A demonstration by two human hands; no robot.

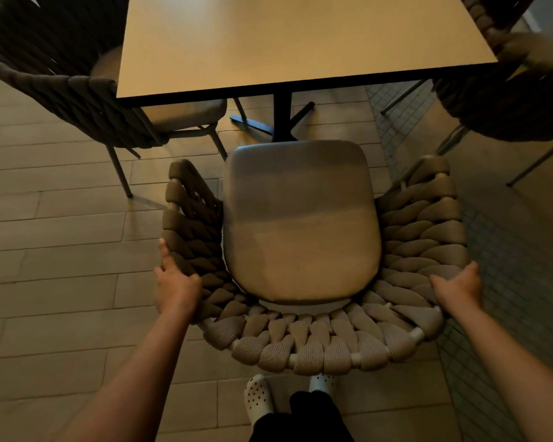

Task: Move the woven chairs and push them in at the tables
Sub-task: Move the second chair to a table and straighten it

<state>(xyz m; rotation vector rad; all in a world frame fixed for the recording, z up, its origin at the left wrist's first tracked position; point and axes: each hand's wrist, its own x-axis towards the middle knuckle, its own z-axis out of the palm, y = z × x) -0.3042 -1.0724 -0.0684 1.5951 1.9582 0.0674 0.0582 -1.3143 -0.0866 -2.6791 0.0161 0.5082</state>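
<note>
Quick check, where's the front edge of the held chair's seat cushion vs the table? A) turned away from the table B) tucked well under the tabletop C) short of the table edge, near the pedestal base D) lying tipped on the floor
C: the seat cushion of the woven chair stops short of the table edge, just by the pedestal base, while the left hand and right hand grip its rim.

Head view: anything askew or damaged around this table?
No damage or spills. The beige woven chair with grey cushion, gripped by left hand and right hand, stands clear of the tan square table, not yet pushed in.
</note>
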